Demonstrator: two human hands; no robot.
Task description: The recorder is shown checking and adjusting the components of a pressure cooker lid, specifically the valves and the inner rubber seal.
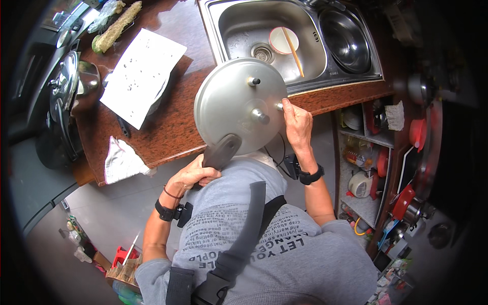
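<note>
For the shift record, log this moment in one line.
left hand: gripping black handle | right hand: at silver lid's rim | sink: bowl, chopsticks

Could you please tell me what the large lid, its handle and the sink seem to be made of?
Large lid: probably aluminium, satin grey, judging by its soft, diffuse sheen.
Handle: likely hard plastic, dark and smooth, without metallic glints.
Sink: most likely stainless steel, shown by its silvery, blurred reflections.

Bright centre, black rim, edges bent — glare on countertop [178, 112] — right side dim.
</note>
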